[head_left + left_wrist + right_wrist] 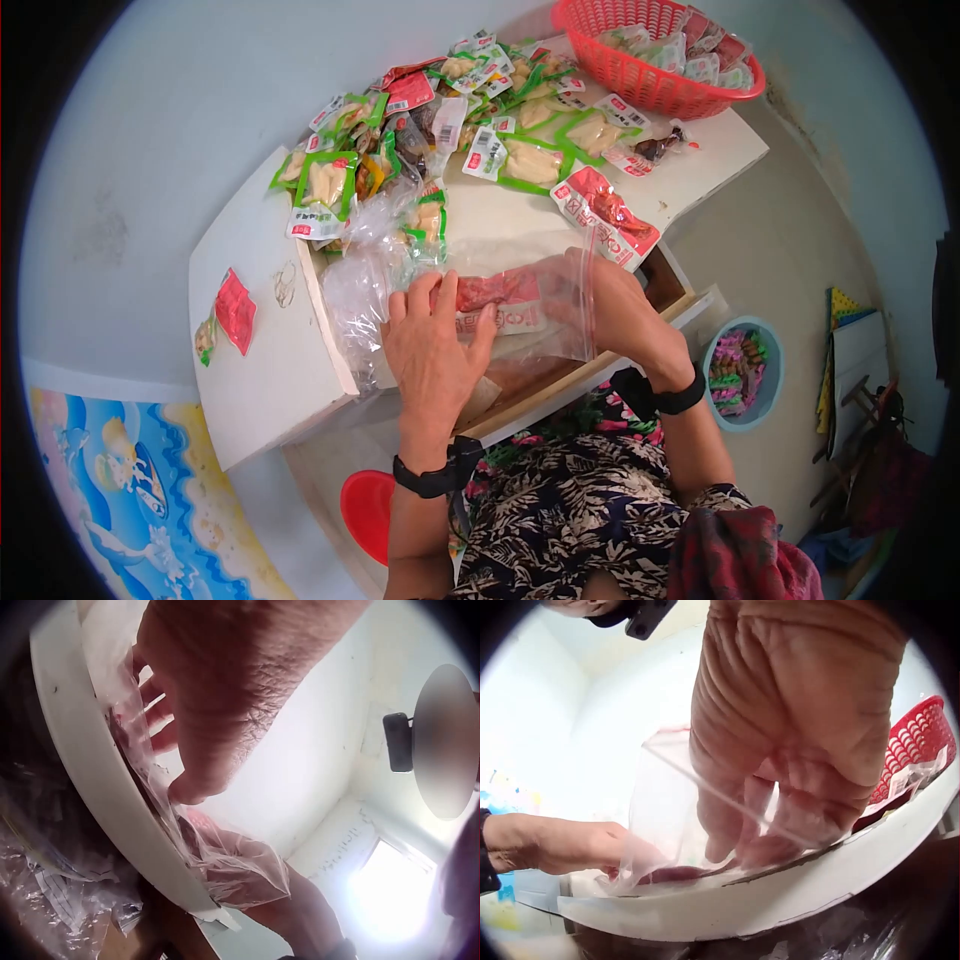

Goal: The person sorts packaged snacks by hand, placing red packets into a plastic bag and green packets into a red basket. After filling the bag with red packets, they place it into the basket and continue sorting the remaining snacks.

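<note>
A red-and-white sealed food packet (pixel 498 302) lies inside a clear plastic bag (pixel 540 345) at the table's front edge. My left hand (pixel 430 345) rests on the bag's left part with its fingers fairly straight, the thumb across the packet. From the right, my right hand (pixel 615 305) reaches through the bag's mouth. Its thumb and fingertips pinch the packet's right end, seen through the plastic in the right wrist view. Just beyond that hand lies another red-and-white packet (pixel 606 215).
Behind the bag are piled food packets (pixel 530 165), several with green borders. Crumpled clear plastic (pixel 365 290) lies left of the bag. A red basket (pixel 660 85) with packets stands at back right. Below are an open drawer (pixel 560 390), a blue basin (pixel 770 390) and a red container (pixel 368 510).
</note>
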The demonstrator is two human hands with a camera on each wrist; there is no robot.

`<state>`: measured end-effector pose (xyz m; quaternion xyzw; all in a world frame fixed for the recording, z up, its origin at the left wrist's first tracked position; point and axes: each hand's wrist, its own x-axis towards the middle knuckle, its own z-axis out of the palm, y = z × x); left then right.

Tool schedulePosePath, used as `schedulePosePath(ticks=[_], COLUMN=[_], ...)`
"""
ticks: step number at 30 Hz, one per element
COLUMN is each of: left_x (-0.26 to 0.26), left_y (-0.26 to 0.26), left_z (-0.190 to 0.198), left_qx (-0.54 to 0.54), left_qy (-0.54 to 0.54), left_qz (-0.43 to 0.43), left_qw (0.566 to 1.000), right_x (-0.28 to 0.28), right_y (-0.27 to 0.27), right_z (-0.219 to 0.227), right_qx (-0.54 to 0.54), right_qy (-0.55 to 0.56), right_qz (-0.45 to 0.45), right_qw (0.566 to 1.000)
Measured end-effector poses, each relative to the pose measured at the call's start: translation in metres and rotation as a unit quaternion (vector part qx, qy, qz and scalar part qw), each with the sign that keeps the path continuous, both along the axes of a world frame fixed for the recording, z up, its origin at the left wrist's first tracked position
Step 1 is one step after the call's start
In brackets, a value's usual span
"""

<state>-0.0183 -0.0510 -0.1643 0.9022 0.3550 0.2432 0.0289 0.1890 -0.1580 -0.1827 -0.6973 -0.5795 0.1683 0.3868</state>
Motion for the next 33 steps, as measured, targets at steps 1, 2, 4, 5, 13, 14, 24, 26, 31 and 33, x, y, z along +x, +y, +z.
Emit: schedulePosePath(ticks=[1, 2, 4, 5, 13, 14, 24, 26, 31, 33], left_x=[0.0, -0.001, -0.003, -0.003, 0.001, 0.001, -0.002, -0.001, 0.002, 0.006], left_y=[-0.001, -0.001, 0.0, 0.001, -0.009, -0.01, -0.015, -0.016, -0.024, -0.031], left_z=[0.001, 0.002, 0.003, 0.004, -0.001, -0.001, -0.008, -0.007, -0.001, 0.004], left_qx=[-0.006, -0.012, -0.033, -0.043, -0.036, -0.032, -0.009, 0.001, 0.014, 0.02], left_qy=[0.002, 0.003, 0.0, -0.002, 0.002, -0.002, -0.038, -0.045, -0.116, -0.138], left_qz=[-0.002, -0.003, -0.006, -0.01, -0.016, -0.015, -0.002, -0.005, -0.034, -0.062], left_qw=[1.0, 1.0, 0.999, 0.999, 0.999, 0.999, 0.999, 0.999, 0.993, 0.988], right_x=[0.003, 0.005, 0.006, 0.008, 0.047, 0.045, 0.065, 0.063, 0.06, 0.06], right_y=[-0.004, -0.008, -0.027, -0.034, -0.041, -0.039, -0.043, -0.048, -0.057, -0.058], right_z=[-0.008, -0.012, 0.008, 0.016, 0.003, 0.001, -0.029, -0.029, -0.024, -0.021], right_qx=[0.005, 0.011, 0.036, 0.05, 0.015, -0.022, 0.056, 0.071, 0.1, 0.096], right_qy=[-0.01, -0.02, 0.074, 0.121, -0.112, -0.093, 0.275, 0.348, 0.462, 0.484], right_qz=[-0.003, -0.005, -0.032, -0.046, -0.347, -0.338, -0.234, -0.222, -0.245, -0.262], right_qw=[1.0, 1.0, 0.996, 0.99, 0.931, 0.936, 0.931, 0.908, 0.847, 0.83])
